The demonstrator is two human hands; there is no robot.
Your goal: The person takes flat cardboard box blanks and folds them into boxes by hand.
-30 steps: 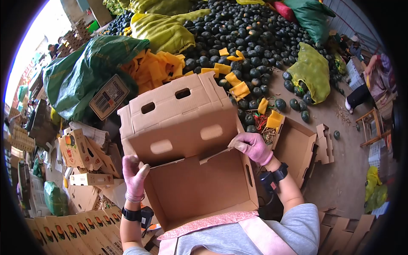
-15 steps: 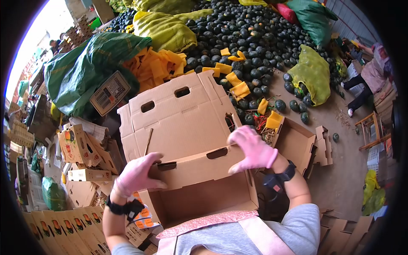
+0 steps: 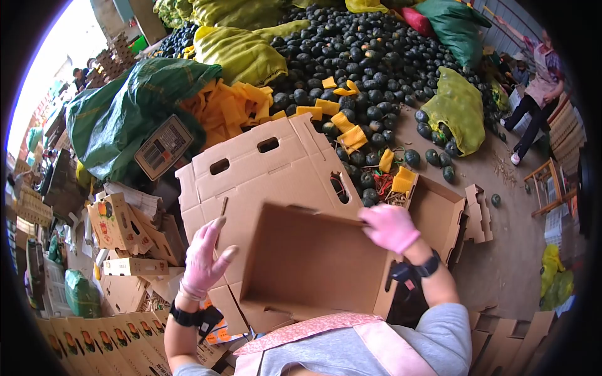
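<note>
An open brown cardboard box point(image 3: 316, 266) sits tilted close to my body, its hollow inside showing. My right hand point(image 3: 390, 228), in a pink glove, is closed on the box's upper right corner. Left of the box, my left hand point(image 3: 205, 258), gloved the same way, is open with thumb and fingers apart and holds nothing. Beneath and beyond the box lies a flat cardboard sheet point(image 3: 251, 178) with oval cut-out holes. A thin strip rests on that sheet near my left fingertips.
Dark green squashes point(image 3: 370, 56) are heaped beyond the cardboard. A green sack point(image 3: 119, 113) and yellow-orange sheets point(image 3: 232, 109) lie far left. Another open box point(image 3: 436, 216) stands right. Printed cartons point(image 3: 110, 219) are piled left. A person point(image 3: 540, 88) stands at far right.
The box's front wall has been folded up, and the box now sits tilted and turned. My left hand has let go and moved left. My right hand has closed on the corner.
</note>
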